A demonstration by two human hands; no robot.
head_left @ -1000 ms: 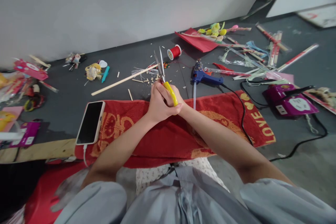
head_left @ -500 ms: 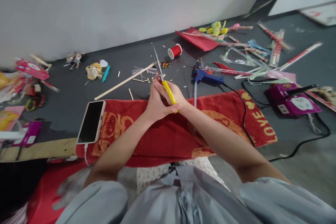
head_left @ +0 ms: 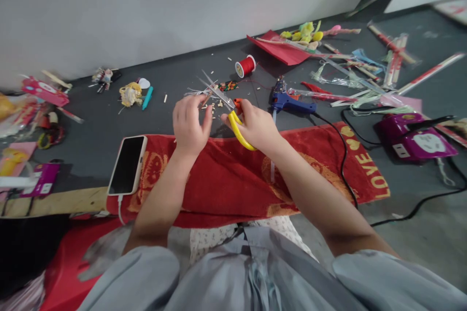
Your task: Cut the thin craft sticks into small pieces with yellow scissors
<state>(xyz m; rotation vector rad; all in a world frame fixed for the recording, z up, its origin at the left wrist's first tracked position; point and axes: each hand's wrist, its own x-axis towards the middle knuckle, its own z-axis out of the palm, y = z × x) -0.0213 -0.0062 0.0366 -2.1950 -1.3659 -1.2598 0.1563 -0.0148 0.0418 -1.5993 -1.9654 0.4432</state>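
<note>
Above the far edge of the red towel [head_left: 226,180], I have the right hand [head_left: 260,126] closed around the yellow handles of a pair of scissors [head_left: 234,121]; their blades stand parted, pointing away and to the left; a small orange-red piece [head_left: 238,102] shows by that hand's fingertips, though I cannot tell what it is. Just left of the blades, the left hand [head_left: 190,124] is raised with its fingers bent and the thumb apart from them; a thin strip [head_left: 208,99] shows between its fingertips and the blades, but I cannot tell whether it is gripped. Beyond both hands I see small pale pieces [head_left: 220,104] scattered on the dark grey tabletop [head_left: 175,77], then a patterned scrap [head_left: 228,86] and a spool of red thread [head_left: 245,66]; to the right lies a blue hot glue gun [head_left: 295,104], and farther right sits a purple extension socket [head_left: 412,143]; on the towel's left end rests a smartphone [head_left: 126,165], dark-screened, a white cable [head_left: 120,208] plugged in.
</note>
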